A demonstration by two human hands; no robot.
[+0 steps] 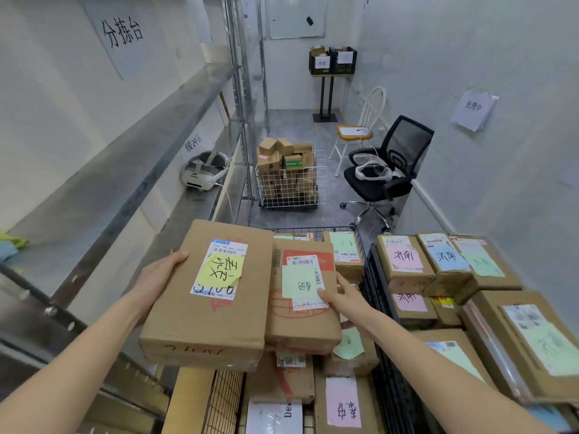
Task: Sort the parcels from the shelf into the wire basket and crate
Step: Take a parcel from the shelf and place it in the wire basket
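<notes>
My left hand (158, 277) grips the left edge of a large brown parcel (200, 321) with a yellow note on its white label, held above the wire basket (347, 230). My right hand (347, 300) lies with straight fingers on the right side of a smaller brown parcel (300, 327) with a pale green note, which sits beside the large one on top of the basket's pile. Right of the basket stands a black crate (380, 308) full of parcels with pink, blue and green notes (404, 256). The metal shelf (131, 189) runs along the left wall.
A white headset (203, 172) lies on the shelf. Farther back stands a white wire cart (289, 183) piled with small boxes, a black office chair (385, 173), a white chair (360, 130) and two black crates on a stand (332, 61).
</notes>
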